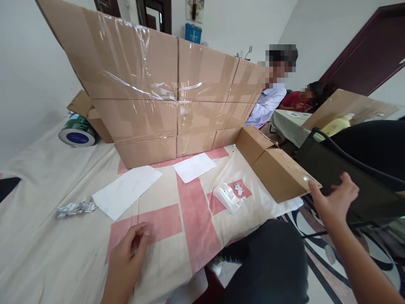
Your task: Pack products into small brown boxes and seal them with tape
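Before us spreads a rumpled cream tablecloth (164, 270) with faded red blocks, and across its far side stands a tall cardboard panel (204, 82) crossed by glossy clear tape. Beyond it we see white walls, a blue basket (193, 33), a dark door (363, 46) and two people: one in a pale shirt (268, 101), one in red (292, 99) at a second table (286, 120).

The low cardboard side wall (278, 171) runs from the panel toward our right hand (337, 198), which is spread wide and empty; its thumb overlaps the near corner, though we cannot tell whether it touches. Our left hand (128, 251) is loosely curled over the cloth, nothing visible in it, well apart from that wall. Between our hands, farther in, sits a white plastic device (228, 198) beside small white pieces (239, 189). Two paper sheets (128, 190) lie beyond our left hand.
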{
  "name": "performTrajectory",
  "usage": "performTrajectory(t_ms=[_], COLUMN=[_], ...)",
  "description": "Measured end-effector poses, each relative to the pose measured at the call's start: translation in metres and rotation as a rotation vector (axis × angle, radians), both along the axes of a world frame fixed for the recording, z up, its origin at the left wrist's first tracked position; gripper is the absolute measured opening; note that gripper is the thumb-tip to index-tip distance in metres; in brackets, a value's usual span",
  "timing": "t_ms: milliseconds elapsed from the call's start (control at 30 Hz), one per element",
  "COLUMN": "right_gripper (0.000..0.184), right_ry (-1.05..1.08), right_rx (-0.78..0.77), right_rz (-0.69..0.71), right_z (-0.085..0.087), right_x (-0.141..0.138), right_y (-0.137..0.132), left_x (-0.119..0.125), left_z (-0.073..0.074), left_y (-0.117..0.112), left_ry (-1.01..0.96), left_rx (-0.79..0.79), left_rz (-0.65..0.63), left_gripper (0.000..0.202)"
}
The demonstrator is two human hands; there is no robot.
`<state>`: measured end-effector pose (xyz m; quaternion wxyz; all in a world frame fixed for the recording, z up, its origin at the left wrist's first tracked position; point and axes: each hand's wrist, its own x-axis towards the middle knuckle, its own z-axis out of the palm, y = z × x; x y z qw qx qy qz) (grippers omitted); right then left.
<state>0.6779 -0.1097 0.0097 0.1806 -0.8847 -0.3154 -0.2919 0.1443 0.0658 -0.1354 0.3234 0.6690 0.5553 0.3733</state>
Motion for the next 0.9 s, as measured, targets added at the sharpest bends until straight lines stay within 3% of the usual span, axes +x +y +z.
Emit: performTrajectory(t_ms=[67, 167, 267, 333, 567, 767, 900], right_gripper=[0.082, 0.095, 0.098, 0.1, 0.095, 0.092, 0.09], right_ry=[-0.057, 0.093, 0.256, 0.342, 0.385, 0.384, 0.383], right_rx=[-0.031, -0.249, -0.464, -0.529, -0.569, -0.595, -0.565], right_rz=[0.125, 0.152, 0.13, 0.099, 0.01, 0.012, 0.024], right_z=[0.023, 0.042, 0.04, 0.034, 0.02, 0.022, 0.024], right_x=[0.01, 0.028, 0.044, 0.053, 0.076, 0.078, 0.085], right_y=[0.036, 0.115, 0.184, 0.21, 0.222, 0.244, 0.259], left_x=[0.001, 0.001, 0.0, -0.002, -0.002, -0.007, -0.01], left_z=[0.0, 0.002, 0.002, 0.0, -0.002, -0.011, -0.017], left_y=[0.001, 0.001, 0.001, 0.0, 0.001, 0.004, 0.003], left_ry=[0.015, 0.035, 0.057, 0.071, 0.103, 0.145, 0.148], left_rx=[-0.002, -0.003, 0.011, 0.014, -0.03, -0.035, -0.037], left_rz=[-0.001, 0.007, 0.024, 0.023, 0.01, -0.053, -0.028], left_gripper=[0.044, 0.044, 0.043, 0.042, 0.044, 0.041, 0.041])
